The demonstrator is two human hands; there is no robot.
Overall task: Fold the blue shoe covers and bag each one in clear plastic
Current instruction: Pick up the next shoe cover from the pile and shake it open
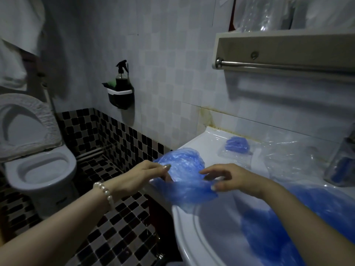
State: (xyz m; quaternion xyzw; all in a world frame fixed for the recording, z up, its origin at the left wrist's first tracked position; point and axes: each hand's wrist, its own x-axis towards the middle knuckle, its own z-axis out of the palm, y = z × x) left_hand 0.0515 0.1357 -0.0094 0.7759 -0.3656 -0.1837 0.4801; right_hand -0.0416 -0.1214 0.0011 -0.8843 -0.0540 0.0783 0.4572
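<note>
Left of centre, our left hand [148, 172] pinches the near left edge of the blue shoe cover [184, 175], spread over the sink rim [184, 223]. Its long axis runs upper left to lower right, toward our right hand [232, 181], whose spread fingers touch it.

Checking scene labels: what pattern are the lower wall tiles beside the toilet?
A black-and-grey checkerboard mosaic on the lower wall tiles, clearest in the head view.
</note>
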